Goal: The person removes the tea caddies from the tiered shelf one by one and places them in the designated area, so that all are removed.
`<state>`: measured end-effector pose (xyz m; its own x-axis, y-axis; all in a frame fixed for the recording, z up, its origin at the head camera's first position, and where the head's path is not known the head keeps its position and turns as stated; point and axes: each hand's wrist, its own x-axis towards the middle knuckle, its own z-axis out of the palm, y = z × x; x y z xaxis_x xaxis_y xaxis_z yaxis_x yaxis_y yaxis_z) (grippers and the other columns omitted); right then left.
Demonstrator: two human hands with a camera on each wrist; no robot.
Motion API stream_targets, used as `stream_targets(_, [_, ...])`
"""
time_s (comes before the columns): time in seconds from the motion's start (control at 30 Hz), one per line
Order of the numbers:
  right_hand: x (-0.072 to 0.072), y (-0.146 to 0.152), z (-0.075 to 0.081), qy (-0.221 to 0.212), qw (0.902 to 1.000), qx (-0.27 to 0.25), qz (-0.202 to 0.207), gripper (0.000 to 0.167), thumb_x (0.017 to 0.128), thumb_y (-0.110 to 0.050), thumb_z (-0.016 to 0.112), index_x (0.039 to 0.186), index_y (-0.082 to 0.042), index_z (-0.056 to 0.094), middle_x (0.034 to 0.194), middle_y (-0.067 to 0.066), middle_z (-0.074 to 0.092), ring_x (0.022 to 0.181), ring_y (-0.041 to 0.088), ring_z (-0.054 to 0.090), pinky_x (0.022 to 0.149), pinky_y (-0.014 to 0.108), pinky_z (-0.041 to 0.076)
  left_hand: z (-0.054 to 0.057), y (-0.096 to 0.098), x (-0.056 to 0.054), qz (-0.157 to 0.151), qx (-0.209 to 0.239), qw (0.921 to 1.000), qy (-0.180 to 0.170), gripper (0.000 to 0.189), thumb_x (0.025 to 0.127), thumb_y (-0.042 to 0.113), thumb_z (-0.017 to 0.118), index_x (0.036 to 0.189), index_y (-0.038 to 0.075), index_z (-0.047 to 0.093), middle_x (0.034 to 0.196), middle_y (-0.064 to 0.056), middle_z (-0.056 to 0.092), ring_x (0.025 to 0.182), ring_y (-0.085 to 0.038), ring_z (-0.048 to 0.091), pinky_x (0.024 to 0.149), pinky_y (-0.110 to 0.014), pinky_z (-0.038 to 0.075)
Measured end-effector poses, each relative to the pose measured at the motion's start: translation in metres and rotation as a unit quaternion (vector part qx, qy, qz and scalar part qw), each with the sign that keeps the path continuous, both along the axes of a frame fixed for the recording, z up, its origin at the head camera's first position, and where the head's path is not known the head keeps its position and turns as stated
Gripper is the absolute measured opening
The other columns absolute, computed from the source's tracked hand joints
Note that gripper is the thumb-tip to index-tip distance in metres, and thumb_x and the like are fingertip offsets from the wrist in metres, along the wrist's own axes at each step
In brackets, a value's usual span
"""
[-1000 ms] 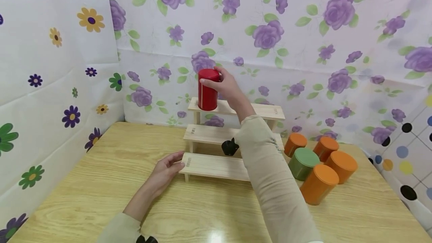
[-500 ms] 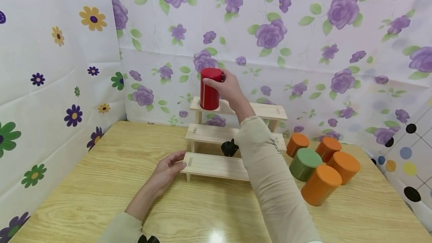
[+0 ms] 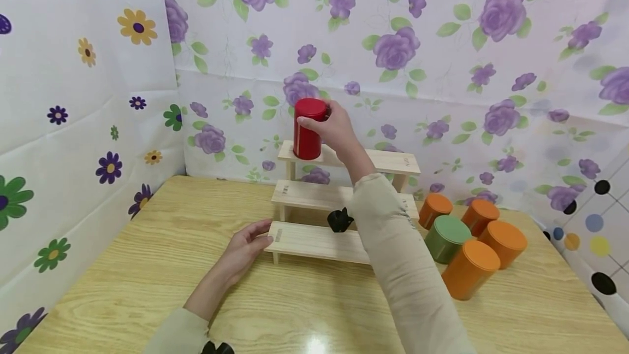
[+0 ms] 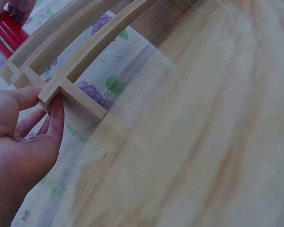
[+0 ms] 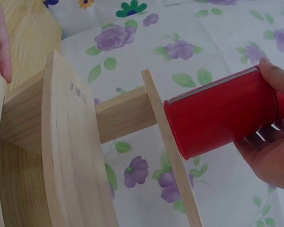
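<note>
In the head view my right hand [image 3: 338, 127] grips a red canister [image 3: 307, 143] near its lid, thumb on the near side. The upright canister's base meets the left end of the top board [image 3: 363, 160] of a three-tier wooden stand; in the right wrist view the canister [image 5: 217, 116] touches that board. My left hand [image 3: 243, 247] holds the left end of the stand's lowest board [image 3: 314, 242]. In the left wrist view the left hand [image 4: 31, 137] pinches that board's corner between thumb and fingers. The right sleeve hides part of the stand's right side.
Right of the stand several orange canisters [image 3: 472, 269] stand close around a green canister [image 3: 446, 239] on the wooden table [image 3: 147, 266]. A floral cloth wall [image 3: 236, 53] rises close behind the stand, and another [image 3: 78, 141] borders the left side.
The head view has shifted slightly. The red canister stays at the top board's left end, with my right hand around it moved very slightly right. My left hand keeps its place.
</note>
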<state>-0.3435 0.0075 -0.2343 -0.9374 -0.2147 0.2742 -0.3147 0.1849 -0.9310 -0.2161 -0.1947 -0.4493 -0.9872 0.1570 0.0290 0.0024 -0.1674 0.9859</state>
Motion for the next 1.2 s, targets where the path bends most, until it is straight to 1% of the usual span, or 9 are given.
stream_targets(0.23, [0.007, 0.009, 0.002, 0.020, 0.9997, 0.013, 0.001, 0.067, 0.084, -0.018, 0.076, 0.139, -0.002, 0.042, 0.127, 0.010, 0.056, 0.114, 0.023, 0.054, 0.092, 0.036, 0.049, 0.003, 0.000, 0.001, -0.005, -0.002, 0.9999, -0.012, 0.053, 0.095, -0.001, 0.054, 0.143, -0.010, 0.033, 0.140, -0.023, 0.036, 0.118, -0.020, 0.044, 0.097, -0.021, 0.042])
stream_targets(0.4, [0.014, 0.023, 0.008, 0.030, 0.9995, 0.007, 0.005, 0.070, 0.083, -0.016, 0.077, 0.142, -0.003, 0.041, 0.129, 0.009, 0.056, 0.115, 0.020, 0.055, 0.094, 0.034, 0.048, 0.004, 0.000, 0.002, -0.010, -0.009, 0.9999, -0.005, 0.054, 0.095, 0.001, 0.055, 0.144, -0.009, 0.032, 0.141, -0.023, 0.034, 0.122, -0.022, 0.042, 0.098, -0.021, 0.040])
stream_targets(0.6, [0.023, 0.039, 0.015, 0.038, 0.9992, 0.011, 0.000, 0.067, 0.083, -0.013, 0.078, 0.140, -0.005, 0.044, 0.127, 0.007, 0.057, 0.114, 0.019, 0.055, 0.096, 0.034, 0.046, 0.004, 0.000, 0.001, -0.006, -0.014, 0.9999, -0.006, 0.054, 0.095, 0.001, 0.054, 0.144, -0.010, 0.032, 0.140, -0.023, 0.035, 0.119, -0.018, 0.044, 0.098, -0.020, 0.040])
stream_targets(0.8, [0.042, 0.050, 0.017, 0.043, 0.9988, 0.017, 0.018, 0.064, 0.083, -0.009, 0.077, 0.138, -0.005, 0.045, 0.127, 0.009, 0.057, 0.113, 0.023, 0.055, 0.095, 0.038, 0.046, 0.003, 0.002, 0.000, -0.003, -0.002, 0.9999, -0.010, 0.053, 0.095, -0.001, 0.054, 0.143, -0.009, 0.033, 0.139, -0.023, 0.036, 0.116, -0.016, 0.046, 0.097, -0.021, 0.042])
stream_targets(1.03, [0.064, 0.066, 0.016, 0.046, 0.9975, 0.001, 0.053, 0.059, 0.083, -0.003, 0.074, 0.136, -0.003, 0.047, 0.125, 0.011, 0.059, 0.111, 0.026, 0.056, 0.095, 0.041, 0.047, 0.003, 0.004, -0.001, -0.008, 0.000, 0.9999, -0.005, 0.054, 0.095, -0.001, 0.054, 0.143, -0.011, 0.031, 0.139, -0.024, 0.035, 0.115, -0.015, 0.046, 0.097, -0.021, 0.042])
stream_targets(1.1, [0.070, 0.071, 0.016, 0.047, 0.9968, 0.006, 0.064, 0.060, 0.084, -0.004, 0.074, 0.136, -0.003, 0.046, 0.125, 0.011, 0.058, 0.111, 0.026, 0.057, 0.094, 0.042, 0.047, 0.003, 0.004, -0.001, -0.004, 0.004, 1.0000, -0.008, 0.053, 0.095, -0.002, 0.054, 0.143, -0.011, 0.032, 0.138, -0.023, 0.036, 0.114, -0.015, 0.047, 0.096, -0.021, 0.043])
stream_targets(1.2, [0.077, 0.080, 0.015, 0.046, 0.9964, 0.023, 0.068, 0.060, 0.084, -0.007, 0.074, 0.137, -0.005, 0.047, 0.125, 0.010, 0.059, 0.110, 0.026, 0.058, 0.093, 0.043, 0.048, 0.003, 0.004, -0.001, 0.001, 0.008, 0.9999, -0.010, 0.053, 0.094, -0.003, 0.054, 0.143, -0.010, 0.033, 0.138, -0.023, 0.037, 0.113, -0.015, 0.048, 0.096, -0.020, 0.043])
